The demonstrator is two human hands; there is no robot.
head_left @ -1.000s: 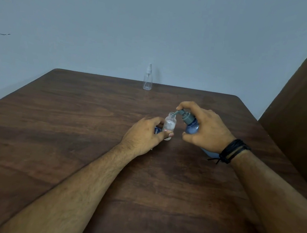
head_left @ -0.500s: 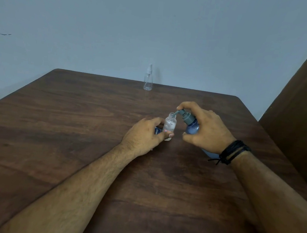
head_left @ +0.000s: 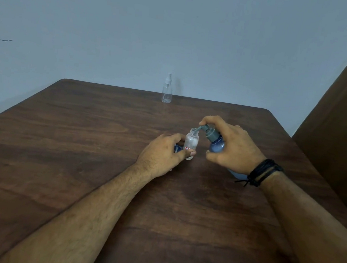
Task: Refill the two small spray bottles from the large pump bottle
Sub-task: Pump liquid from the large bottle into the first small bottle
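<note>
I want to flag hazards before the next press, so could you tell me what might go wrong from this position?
1. The pump bottle is tilted, its spout only at the narrow open neck of the small bottle; a press could squirt onto the table.
2. The left hand grips the small bottle low down, so a nudge from the spout might tip it.
3. The right hand both holds and presses the pump bottle, which may shift its aim.
</note>
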